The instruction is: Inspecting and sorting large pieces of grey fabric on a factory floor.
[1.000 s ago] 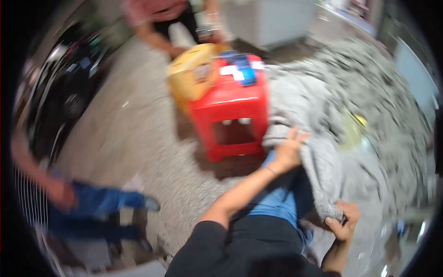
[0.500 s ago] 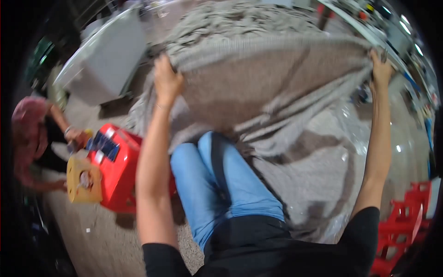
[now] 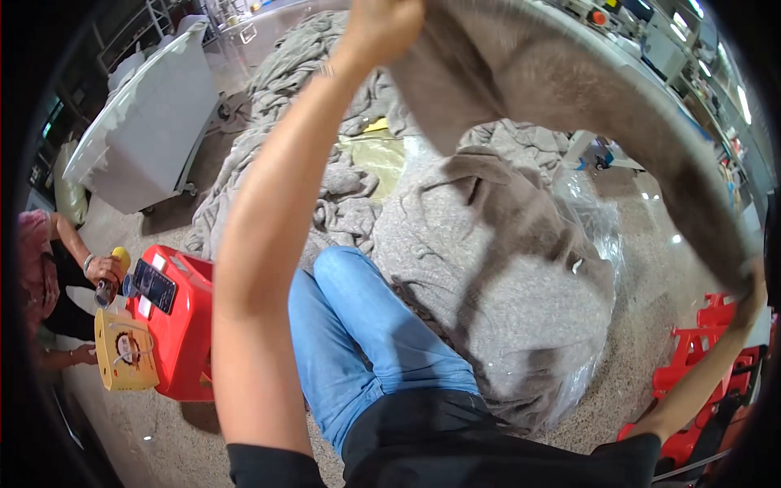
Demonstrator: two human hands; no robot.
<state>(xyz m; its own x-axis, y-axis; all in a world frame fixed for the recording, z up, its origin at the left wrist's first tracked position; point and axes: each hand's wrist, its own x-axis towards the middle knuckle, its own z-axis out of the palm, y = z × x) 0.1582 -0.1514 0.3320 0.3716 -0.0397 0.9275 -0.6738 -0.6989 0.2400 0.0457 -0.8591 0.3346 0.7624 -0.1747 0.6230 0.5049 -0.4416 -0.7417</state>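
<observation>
2 hands are showing, the left hand (image 3: 382, 24) and the right hand (image 3: 752, 281), sharing 1 grey cloth (image 3: 586, 89). 1 red stool (image 3: 183, 333) is standing nearby, carrying 1 dark phone (image 3: 153, 285). 1 yellow bag (image 3: 124, 351) is leaning there. 1 other person (image 3: 41, 268) is sitting alongside.

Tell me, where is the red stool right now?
In the head view, the red stool stands on the floor at lower left, beside the person's blue-jeaned leg, with a phone on top.
</observation>
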